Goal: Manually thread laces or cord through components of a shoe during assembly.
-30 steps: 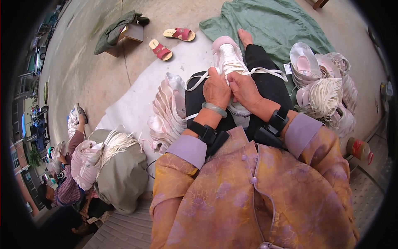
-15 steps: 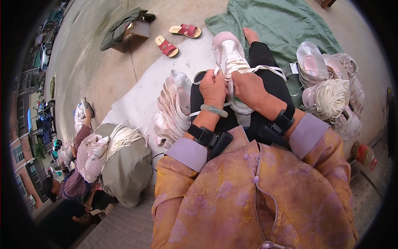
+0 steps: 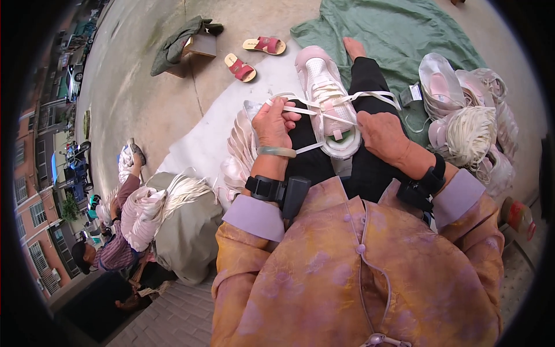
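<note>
A pink and white sneaker (image 3: 318, 72) rests between my legs, its toe pointing away from me. Its white shoelace (image 3: 306, 110) is crossed over the tongue, and both sides are drawn outward. My left hand (image 3: 273, 126) pinches the lace left of the shoe between thumb and fingers. On the right, my right hand (image 3: 384, 137) grips the other side of the lace close to the shoe's collar, its fingers closed. Loops of lace lie across my dark trousers. Beside my left hand stands a nested stack of pale pink shoe uppers (image 3: 236, 141).
More pale shoes (image 3: 438, 87) and a bundle of white laces (image 3: 475, 132) are heaped at right on green cloth (image 3: 399, 34). Red slippers (image 3: 240, 68) lie ahead. Another person (image 3: 118, 250) sits at far left, beyond a grey-covered pile (image 3: 191, 231). A bottle (image 3: 517, 217) stands at right.
My hands, close together over the shoe before, have moved apart, left hand leftward and right hand rightward. The lace is now stretched between them across the tongue.
</note>
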`<move>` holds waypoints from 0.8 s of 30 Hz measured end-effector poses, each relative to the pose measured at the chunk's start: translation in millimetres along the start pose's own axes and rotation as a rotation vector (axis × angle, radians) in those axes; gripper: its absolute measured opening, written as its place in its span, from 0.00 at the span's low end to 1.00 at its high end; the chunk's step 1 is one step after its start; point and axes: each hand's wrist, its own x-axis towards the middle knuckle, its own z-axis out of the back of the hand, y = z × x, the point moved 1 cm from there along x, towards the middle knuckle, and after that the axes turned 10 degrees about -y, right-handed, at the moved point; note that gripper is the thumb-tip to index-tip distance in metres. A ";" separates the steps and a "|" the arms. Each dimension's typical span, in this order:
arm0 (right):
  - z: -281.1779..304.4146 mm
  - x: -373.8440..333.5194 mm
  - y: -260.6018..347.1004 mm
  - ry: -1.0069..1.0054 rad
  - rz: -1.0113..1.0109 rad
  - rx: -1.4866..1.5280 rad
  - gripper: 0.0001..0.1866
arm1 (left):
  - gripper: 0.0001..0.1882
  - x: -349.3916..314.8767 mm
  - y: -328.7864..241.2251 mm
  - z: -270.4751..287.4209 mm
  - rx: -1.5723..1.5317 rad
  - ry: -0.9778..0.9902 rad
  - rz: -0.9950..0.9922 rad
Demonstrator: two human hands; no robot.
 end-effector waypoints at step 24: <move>91.1 -134.3 -111.8 0.136 -0.306 -0.002 0.07 | 0.04 -15.9 30.2 -15.3 0.429 0.068 -0.188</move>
